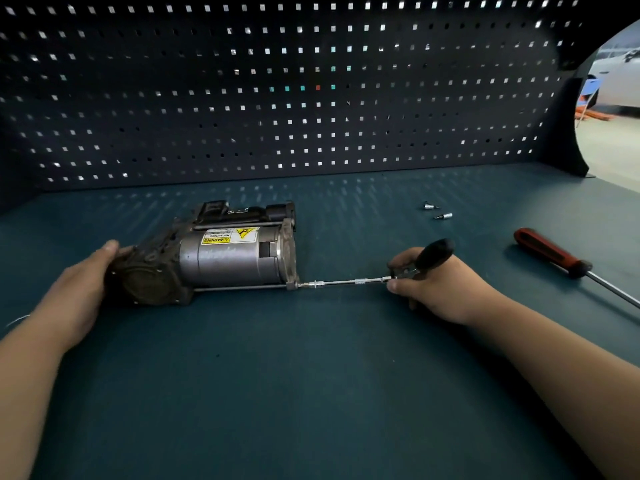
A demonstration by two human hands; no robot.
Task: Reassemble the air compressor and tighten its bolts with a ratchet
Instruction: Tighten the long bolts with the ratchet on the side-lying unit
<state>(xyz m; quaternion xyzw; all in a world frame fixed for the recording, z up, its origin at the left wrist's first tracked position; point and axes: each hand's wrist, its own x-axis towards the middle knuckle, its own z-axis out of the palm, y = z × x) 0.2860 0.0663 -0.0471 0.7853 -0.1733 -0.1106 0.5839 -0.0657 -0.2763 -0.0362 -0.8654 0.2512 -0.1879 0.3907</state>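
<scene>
The air compressor (pixel 228 258) lies on its side on the blue-green bench, a grey cylinder with a yellow warning label and a dark cast end on the left. My left hand (pixel 81 289) grips that dark end. My right hand (pixel 440 289) holds the black-handled ratchet (pixel 433 252). Its thin silver extension bar (pixel 346 282) runs left to a long bolt at the compressor's lower right corner (pixel 294 285). The bit sits on the bolt head.
Two small silver sockets (pixel 437 211) lie at the back right of the bench. A red-handled screwdriver (pixel 550 252) lies at the far right, shaft pointing to the right edge. A dark pegboard (pixel 277 98) walls the back.
</scene>
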